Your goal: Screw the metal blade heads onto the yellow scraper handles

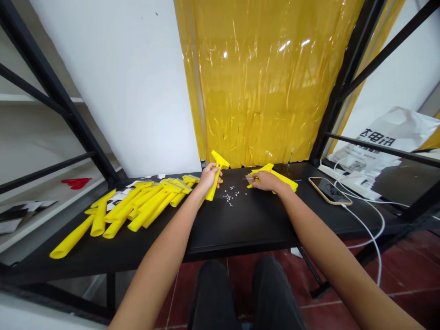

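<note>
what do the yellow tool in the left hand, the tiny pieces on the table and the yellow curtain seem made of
Yellow tool: probably smooth plastic, from its even colour. Tiny pieces: likely shiny metal, judging by silvery glints, though too small to be sure. Yellow curtain: apparently glossy plastic sheeting, with wrinkles and bright highlights.

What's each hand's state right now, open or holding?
Left hand: closed, holding a scraper.
Right hand: over yellow parts; can't tell if open or closed.
</note>
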The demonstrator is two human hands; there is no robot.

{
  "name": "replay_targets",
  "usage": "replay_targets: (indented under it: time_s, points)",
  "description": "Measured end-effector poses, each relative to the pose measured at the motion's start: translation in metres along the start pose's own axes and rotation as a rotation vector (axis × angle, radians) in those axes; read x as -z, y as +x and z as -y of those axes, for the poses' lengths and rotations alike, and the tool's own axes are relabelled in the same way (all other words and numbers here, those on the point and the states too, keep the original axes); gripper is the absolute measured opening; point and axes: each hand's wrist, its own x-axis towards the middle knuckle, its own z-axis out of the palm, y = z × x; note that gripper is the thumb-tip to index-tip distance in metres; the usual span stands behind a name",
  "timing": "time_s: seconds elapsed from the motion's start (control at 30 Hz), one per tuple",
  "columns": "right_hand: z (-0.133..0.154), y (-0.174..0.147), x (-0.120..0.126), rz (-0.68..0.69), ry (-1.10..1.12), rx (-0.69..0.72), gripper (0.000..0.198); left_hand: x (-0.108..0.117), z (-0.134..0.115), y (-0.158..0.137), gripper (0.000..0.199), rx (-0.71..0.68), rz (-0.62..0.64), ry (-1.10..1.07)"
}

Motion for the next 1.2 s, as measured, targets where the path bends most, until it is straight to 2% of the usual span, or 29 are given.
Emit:
replay_targets:
  time_s: [0.07, 0.2, 0.33, 0.5, 0.6, 0.8, 0.9, 1.1, 1.2]
  points:
    - [-0.001, -0.001, 0.001, 0.001, 0.002, -0.042, 0.027, 0.0, -0.001, -0.001, 0.011, -0.005, 0.004, -0.006]
    - [-0.002, 0.0, -0.001, 0.031, -0.009, -0.092, 0.042, -0.002, -0.003, -0.002, 0.01, -0.011, 0.016, 0.014]
    - [-0.001, 0.0, -0.004, -0.018, -0.034, -0.124, 0.028, -0.001, -0.002, -0.002, 0.009, -0.002, 0.016, 0.015]
    - [0.011, 0.0, -0.007, -0.057, -0.095, -0.193, 0.036, 0.0, -0.001, -0.002, 0.007, 0.036, 0.071, 0.028]
    - [0.018, 0.001, -0.009, -0.066, -0.113, -0.249, 0.031, 0.0, -0.001, -0.004, 0.013, 0.065, 0.096, 0.056]
    - [0.02, 0.003, -0.008, -0.039, -0.056, -0.297, 0.03, 0.0, -0.005, -0.008, 0.02, 0.074, 0.107, 0.084]
    - [0.021, 0.001, -0.004, -0.082, -0.021, -0.312, 0.029, 0.0, -0.007, -0.008, 0.018, 0.064, 0.09, 0.104]
    - [0.015, 0.001, -0.003, -0.164, 0.098, -0.313, 0.012, 0.0, -0.008, -0.009, 0.015, 0.073, 0.071, 0.118]
    - [0.006, 0.005, -0.006, -0.211, 0.205, -0.294, 0.014, -0.001, -0.008, -0.009, 0.013, 0.091, 0.077, 0.127]
